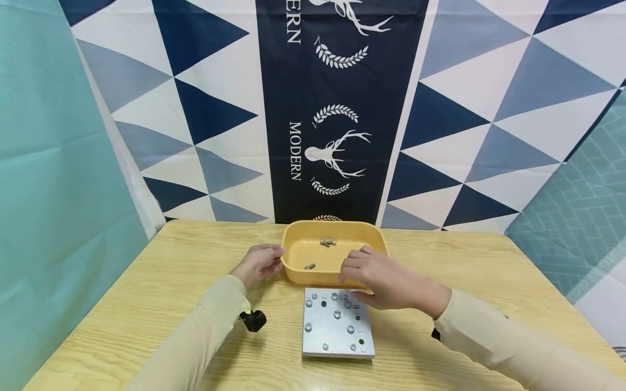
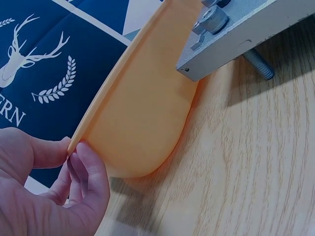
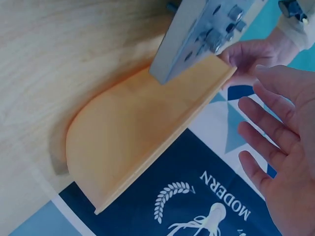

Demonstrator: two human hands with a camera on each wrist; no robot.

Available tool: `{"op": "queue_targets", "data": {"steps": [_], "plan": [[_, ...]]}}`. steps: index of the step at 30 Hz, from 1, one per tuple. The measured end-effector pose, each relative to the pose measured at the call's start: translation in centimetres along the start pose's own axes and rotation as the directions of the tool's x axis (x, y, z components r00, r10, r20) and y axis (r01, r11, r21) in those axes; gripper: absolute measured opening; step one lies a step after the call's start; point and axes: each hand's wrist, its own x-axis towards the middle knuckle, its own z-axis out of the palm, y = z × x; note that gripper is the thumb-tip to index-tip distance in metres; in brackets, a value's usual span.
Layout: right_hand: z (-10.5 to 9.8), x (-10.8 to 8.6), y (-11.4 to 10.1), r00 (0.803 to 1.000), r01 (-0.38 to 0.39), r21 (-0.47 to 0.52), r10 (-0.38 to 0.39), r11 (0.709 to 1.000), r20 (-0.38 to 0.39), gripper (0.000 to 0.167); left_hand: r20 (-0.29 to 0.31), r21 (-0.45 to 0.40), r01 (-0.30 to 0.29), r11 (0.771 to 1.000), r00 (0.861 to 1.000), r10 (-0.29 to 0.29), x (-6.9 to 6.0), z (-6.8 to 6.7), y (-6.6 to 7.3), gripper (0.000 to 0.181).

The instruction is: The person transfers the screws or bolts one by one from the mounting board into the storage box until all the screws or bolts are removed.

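Yellow oblong plastic tray point(image 1: 313, 277), pinched by the left hand point(image 1: 260, 262) — long axis crosswise, just beyond bolt-studded silver metal plate point(image 1: 337, 341) — near loosely spread right hand point(image 1: 381, 278).

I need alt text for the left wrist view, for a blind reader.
A left hand pinches an orange tray by its rim. At upper right, a metal plate carries bolts, and a threaded shaft sticks out underneath, over a wooden table.

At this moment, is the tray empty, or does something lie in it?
Not empty: the head view shows a few screws lying in the tray.
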Motion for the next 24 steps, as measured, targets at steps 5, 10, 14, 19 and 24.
{"op": "queue_targets", "data": {"steps": [5,10,14,19,24], "plan": [[-0.1,-0.5,-0.9,0.999,0.026,0.007,-0.026,1.0,-0.02,0.026,0.002,-0.013,0.001,1.0,1.0,-0.001,0.0,0.0,0.0,0.031],[-0.1,-1.0,-1.8,0.998,0.042,0.017,-0.041,0.999,-0.039,0.027,0.005,-0.027,0.004,1.0,1.0,-0.004,0.0,0.0,0.0,0.03],[-0.1,-1.6,-2.6,0.998,0.054,0.033,-0.053,0.998,-0.046,0.027,-0.006,-0.028,0.002,1.0,1.0,-0.002,-0.1,0.1,-0.1,0.029],[-0.2,-2.1,-3.4,0.999,0.044,0.056,-0.042,0.997,-0.031,0.026,-0.009,-0.016,0.004,1.0,1.0,-0.004,-0.3,0.1,0.0,0.03],[-0.3,-2.4,-4.1,0.999,0.051,0.041,-0.05,0.998,-0.021,0.027,-0.008,0.014,0.014,1.0,1.0,-0.014,-0.2,0.0,0.1,0.032]]}}
